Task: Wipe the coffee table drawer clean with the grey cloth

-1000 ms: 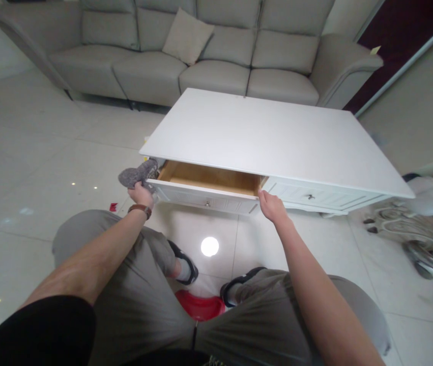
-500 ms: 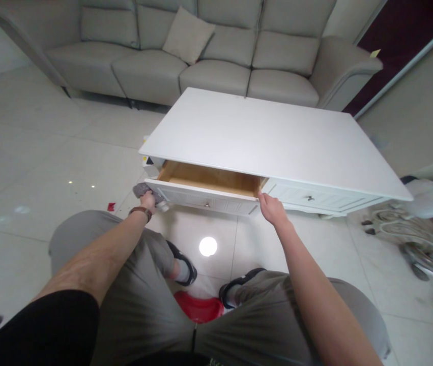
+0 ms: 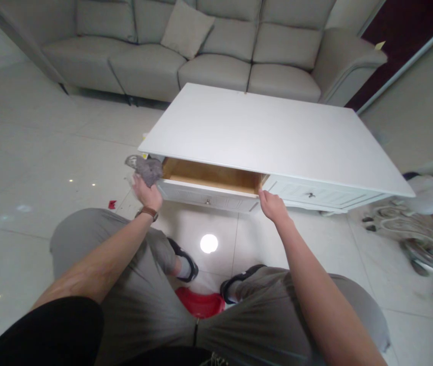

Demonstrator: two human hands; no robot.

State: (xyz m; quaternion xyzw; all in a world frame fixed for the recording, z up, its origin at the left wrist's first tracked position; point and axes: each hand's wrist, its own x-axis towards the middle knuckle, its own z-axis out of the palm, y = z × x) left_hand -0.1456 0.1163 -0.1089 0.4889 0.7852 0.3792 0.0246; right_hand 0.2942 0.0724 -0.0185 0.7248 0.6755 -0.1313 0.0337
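A white coffee table (image 3: 269,134) stands in front of me with its left drawer (image 3: 208,198) pulled out, showing a bare wooden inside. My left hand (image 3: 146,193) holds a grey cloth (image 3: 149,170) against the drawer's left end, near the table's front left corner. Around the right end of the drawer's front edge, my right hand (image 3: 272,204) has its fingers closed. The right-hand drawer (image 3: 315,194) is closed.
Behind the table is a grey sofa (image 3: 216,76) with a beige cushion (image 3: 188,30). A red plastic object (image 3: 201,303) lies between my feet. Coiled hoses (image 3: 403,223) and other items lie on the floor at the right. A small red scrap (image 3: 112,204) is at the left.
My left hand and the grey cloth have moved up from the drawer's front face to its left end. The right hand keeps its grip on the drawer edge.
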